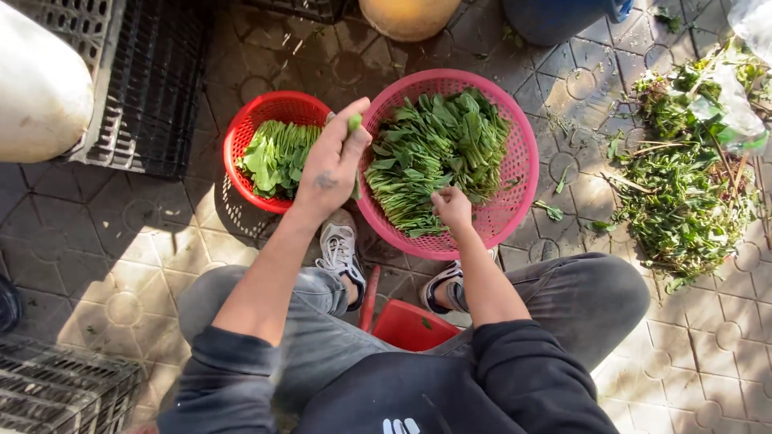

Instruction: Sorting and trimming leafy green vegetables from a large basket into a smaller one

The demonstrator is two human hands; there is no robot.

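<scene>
A: Start with the big things. What sits on the paved floor [121, 265]?

B: The largest is the pink basket [523, 173], heaped with leafy greens [434, 153]. Just beside it, to the person's left, touching or nearly so, stands the smaller red basket [241, 133] with a neater bundle of trimmed leaves [277, 157]. Well off to the right lies a loose pile of discarded stems [683, 185] on the floor. Black crates [153, 80] stand at the far left.

A: And the person?

B: Seated on a low red stool [406, 325], knees apart, feet at the pink basket's near rim.

A: The hands?

B: The left hand [330, 165] is raised between the two baskets, fingers closed on a small green piece [355, 122], a stem or leaf; it is too small to say which. The right hand [452, 207] is down in the pink basket, fingers curled into the greens at its near edge, apparently pinching a stalk, though the grip itself is hidden.

A: Which step is that, would you say?

B: I judge it as sorting mid-way: one piece picked and held, another being taken. The pink basket is full, so much remains.

A: What does the next move call for?

B: Probably a clean pull of a single stalk without dragging its neighbours, then placing the held piece with the leaves in the red basket.
</scene>
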